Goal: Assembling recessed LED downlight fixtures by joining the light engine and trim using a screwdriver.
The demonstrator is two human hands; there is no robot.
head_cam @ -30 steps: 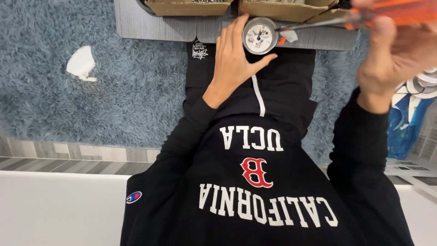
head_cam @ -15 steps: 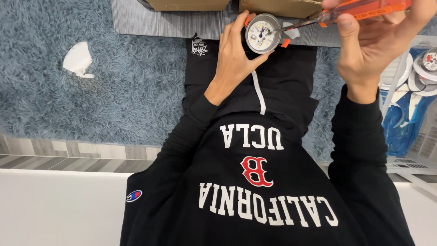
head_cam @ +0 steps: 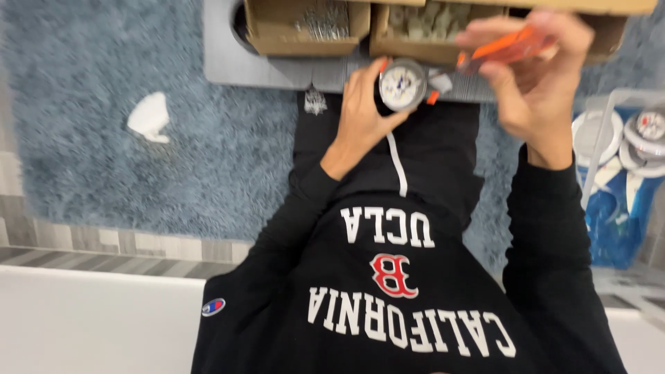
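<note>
Two hands are up in front of you, over your lap in the black sweatshirt (head_cam: 388,291). Your left hand (head_cam: 360,114) cups a small round disc (head_cam: 402,84), fingers wrapped about its rim and pinching it, face up toward you. Your right hand (head_cam: 537,76) is blurred, but its fingers are closed around an orange-handled tool (head_cam: 502,47) whose tip points at the disc's right edge, beside small orange and white bits there.

As a judgement: the disc rests only in your fingers, with no support beneath, so a sideways push from the tool could twist it out of your grip and drop it into the shaggy blue rug (head_cam: 104,138), where small parts would be hard to find. The tip could also skid onto your left thumb.

Beyond the hands, on the grey worktop (head_cam: 228,62), stand cardboard boxes: the left box (head_cam: 305,31) holds thin metal pieces, the next box (head_cam: 429,31) greyish parts, too blurred to tell. To your right, a blue bin (head_cam: 616,221) holds several similar round discs.
</note>
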